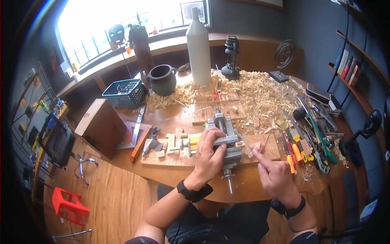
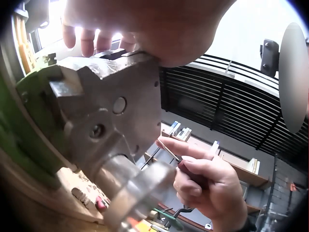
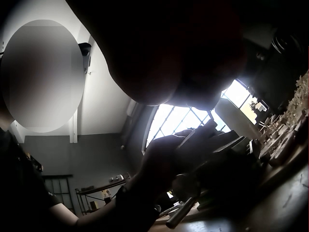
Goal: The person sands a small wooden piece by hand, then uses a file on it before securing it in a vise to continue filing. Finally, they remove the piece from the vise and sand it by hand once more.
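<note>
A grey metal bench vise (image 1: pixel 232 152) lies on a wooden board, its screw handle pointing toward me. My left hand (image 1: pixel 209 152) grips the top of the vise, the fingers lapping over it and the thumb on the near side. In the left wrist view the vise's metal end face (image 2: pixel 113 104) fills the middle, under the palm. A small piece of wood (image 1: pixel 240 144) shows at the right end of the vise jaws. My right hand (image 1: pixel 278 179) holds a thin-bladed tool (image 2: pixel 169 152) by its dark red handle, tip toward that wood. The right wrist view is very dark.
Wood shavings (image 1: pixel 260 97) cover the back of the table. Several hand tools (image 1: pixel 300 146) lie on the right. A second clamp with yellow parts (image 1: pixel 195 140) is left of the vise. A tall bottle (image 1: pixel 198 53), dark pot (image 1: pixel 162 80) and blue basket (image 1: pixel 125 94) stand behind.
</note>
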`<control>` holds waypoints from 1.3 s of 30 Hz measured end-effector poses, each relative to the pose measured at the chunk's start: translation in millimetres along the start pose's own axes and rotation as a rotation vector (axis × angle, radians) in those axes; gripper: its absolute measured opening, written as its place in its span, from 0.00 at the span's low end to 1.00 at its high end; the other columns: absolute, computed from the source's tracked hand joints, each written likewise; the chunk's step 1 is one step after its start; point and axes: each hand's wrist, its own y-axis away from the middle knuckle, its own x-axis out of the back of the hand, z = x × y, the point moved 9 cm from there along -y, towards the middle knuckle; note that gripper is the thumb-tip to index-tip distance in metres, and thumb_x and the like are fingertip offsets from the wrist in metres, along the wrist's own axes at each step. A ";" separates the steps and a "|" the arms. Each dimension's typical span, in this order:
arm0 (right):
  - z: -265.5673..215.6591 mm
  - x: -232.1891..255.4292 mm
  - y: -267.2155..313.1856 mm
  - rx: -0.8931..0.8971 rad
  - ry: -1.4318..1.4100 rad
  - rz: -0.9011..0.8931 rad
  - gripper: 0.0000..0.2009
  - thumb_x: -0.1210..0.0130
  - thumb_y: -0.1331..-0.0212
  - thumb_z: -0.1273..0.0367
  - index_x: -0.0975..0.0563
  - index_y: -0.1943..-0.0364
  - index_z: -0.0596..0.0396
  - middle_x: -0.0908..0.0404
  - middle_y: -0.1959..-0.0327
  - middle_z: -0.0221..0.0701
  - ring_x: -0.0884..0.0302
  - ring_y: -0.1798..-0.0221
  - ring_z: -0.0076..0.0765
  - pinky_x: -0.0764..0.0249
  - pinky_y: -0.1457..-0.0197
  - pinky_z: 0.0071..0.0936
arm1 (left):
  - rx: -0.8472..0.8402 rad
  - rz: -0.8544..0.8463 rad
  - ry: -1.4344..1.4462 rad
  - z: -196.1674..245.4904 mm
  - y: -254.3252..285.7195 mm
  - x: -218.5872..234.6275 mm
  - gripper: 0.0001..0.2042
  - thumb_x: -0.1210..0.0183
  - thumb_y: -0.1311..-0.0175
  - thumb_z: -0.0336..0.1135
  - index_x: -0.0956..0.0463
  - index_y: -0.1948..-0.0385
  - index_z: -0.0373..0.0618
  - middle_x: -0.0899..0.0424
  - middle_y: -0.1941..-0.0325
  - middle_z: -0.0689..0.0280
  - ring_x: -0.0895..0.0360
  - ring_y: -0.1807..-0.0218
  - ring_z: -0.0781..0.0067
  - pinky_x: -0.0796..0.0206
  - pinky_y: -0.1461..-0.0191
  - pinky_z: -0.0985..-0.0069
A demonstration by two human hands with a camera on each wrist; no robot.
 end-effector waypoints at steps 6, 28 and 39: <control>-5.2 -10.3 -3.5 -0.015 0.039 -0.008 0.20 0.47 0.37 0.76 0.20 0.41 0.61 0.23 0.79 0.50 0.18 0.76 0.51 0.27 0.70 0.39 | -0.003 0.142 -0.046 0.2 16.8 -6.1 0.09 0.45 0.36 0.24 0.24 0.55 0.39 0.20 0.45 0.50 0.24 0.40 0.46 0.36 0.34 0.59; -9.6 -15.9 -1.1 -0.041 0.114 0.054 0.22 0.44 0.38 0.70 0.19 0.39 0.53 0.22 0.83 0.44 0.20 0.79 0.53 0.26 0.70 0.47 | 0.014 0.156 -0.140 1.4 18.5 -1.2 0.07 0.47 0.34 0.30 0.26 0.56 0.43 0.17 0.41 0.53 0.21 0.39 0.47 0.53 0.22 0.44; 12.5 -7.1 15.1 -0.200 -0.055 0.099 0.20 0.48 0.34 0.73 0.20 0.39 0.57 0.22 0.80 0.49 0.19 0.75 0.56 0.27 0.69 0.46 | -0.020 0.122 -0.171 2.4 18.6 -1.3 0.07 0.47 0.31 0.32 0.28 0.56 0.43 0.18 0.40 0.54 0.21 0.39 0.47 0.54 0.21 0.43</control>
